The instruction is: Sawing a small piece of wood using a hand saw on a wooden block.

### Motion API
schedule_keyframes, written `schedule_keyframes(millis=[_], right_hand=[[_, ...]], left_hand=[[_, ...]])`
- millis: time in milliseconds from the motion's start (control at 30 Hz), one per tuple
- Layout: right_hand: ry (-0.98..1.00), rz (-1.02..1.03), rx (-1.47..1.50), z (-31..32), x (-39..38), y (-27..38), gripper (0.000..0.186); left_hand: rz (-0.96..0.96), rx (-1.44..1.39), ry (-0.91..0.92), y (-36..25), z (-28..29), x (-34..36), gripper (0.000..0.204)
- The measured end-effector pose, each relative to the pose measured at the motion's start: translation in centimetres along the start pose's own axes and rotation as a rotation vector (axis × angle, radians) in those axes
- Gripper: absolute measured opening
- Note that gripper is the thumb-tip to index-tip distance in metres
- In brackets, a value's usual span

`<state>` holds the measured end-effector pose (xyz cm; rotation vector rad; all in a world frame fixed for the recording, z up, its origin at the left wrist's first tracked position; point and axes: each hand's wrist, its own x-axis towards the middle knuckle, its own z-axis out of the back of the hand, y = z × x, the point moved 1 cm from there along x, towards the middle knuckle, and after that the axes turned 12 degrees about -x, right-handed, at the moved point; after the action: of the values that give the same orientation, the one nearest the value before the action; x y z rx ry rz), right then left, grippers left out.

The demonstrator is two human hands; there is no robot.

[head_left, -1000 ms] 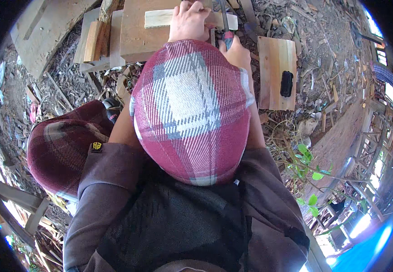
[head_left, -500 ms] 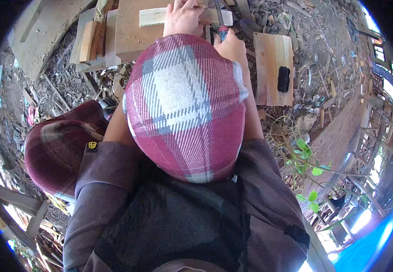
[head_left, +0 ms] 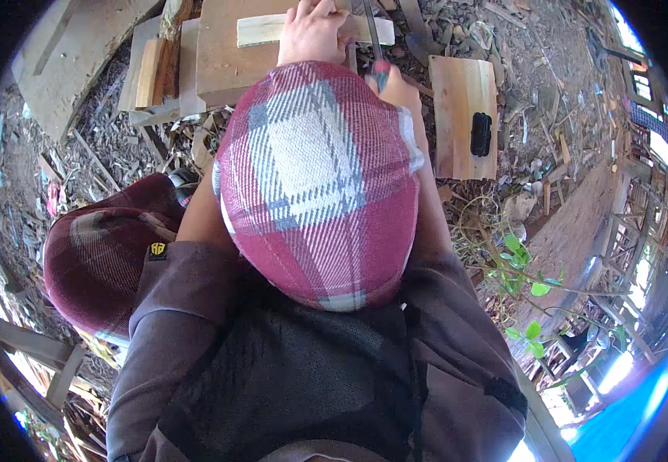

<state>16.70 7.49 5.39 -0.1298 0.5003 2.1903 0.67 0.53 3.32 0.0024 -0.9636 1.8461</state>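
Observation:
My left hand [head_left: 311, 35] presses with bent fingers on a pale wooden strip [head_left: 257, 32], which lies across a brown wooden block [head_left: 226, 73]. Beside it, my right hand [head_left: 395, 91] grips the red-and-dark handle [head_left: 382, 73] of a long, narrow-bladed tool, whose dark blade [head_left: 372, 23] stands across the strip near its right end. A large rounded shape in maroon plaid fabric [head_left: 315, 192] hides both wrists and part of my right hand from below. A darker plaid-covered shape [head_left: 103, 262] lies at the left.
A flat board [head_left: 453, 115] with a small black oblong object [head_left: 481, 134] lies to the right. Short wood offcuts [head_left: 153, 73] and a large panel [head_left: 65, 69] are at upper left. Scraps litter the dirt ground. A leafy plant [head_left: 534, 289] grows at right, near a blue sheet [head_left: 619, 420].
Over the last half second my right hand and the tool's handle have moved back toward me. The whole scene has shifted slightly up and left since one second ago.

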Motion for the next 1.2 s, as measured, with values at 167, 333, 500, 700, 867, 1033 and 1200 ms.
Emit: schedule_keyframes(millis=[167, 333, 500, 700, 867, 1033, 1200], right_hand=[[-0.013, 0.002, -0.122, -0.7, 0.4, -0.4, 0.041], [0.225, -0.179, -0.037, 3.6, -8.8, 0.4, 0.044], [0.137, -0.084, 0.008, 1.9, -2.2, 0.8, 0.042], [0.040, -0.070, -0.192, 1.9, -0.9, 1.2, 0.040], [0.280, -0.172, -0.100, 4.5, -8.1, 1.5, 0.043], [0.108, -0.044, -0.077, 2.7, -1.5, 0.4, 0.046], [0.066, -0.046, -0.230, 3.0, 1.7, 1.2, 0.044]], left_hand=[[0.007, 0.179, -0.043, 1.4, -1.7, -1.2, 0.045], [0.003, 0.041, -0.053, 1.5, 0.1, -1.0, 0.035], [-0.008, -0.073, -0.035, 0.3, 0.5, -0.2, 0.030], [0.013, -0.030, -0.045, 0.6, -0.5, -0.4, 0.034], [0.071, -0.001, 0.037, 1.4, 1.2, -1.2, 0.035], [0.015, -0.095, -0.010, 0.1, 0.6, 0.3, 0.034], [0.035, 0.016, -0.043, 0.7, -1.2, -0.1, 0.036]])
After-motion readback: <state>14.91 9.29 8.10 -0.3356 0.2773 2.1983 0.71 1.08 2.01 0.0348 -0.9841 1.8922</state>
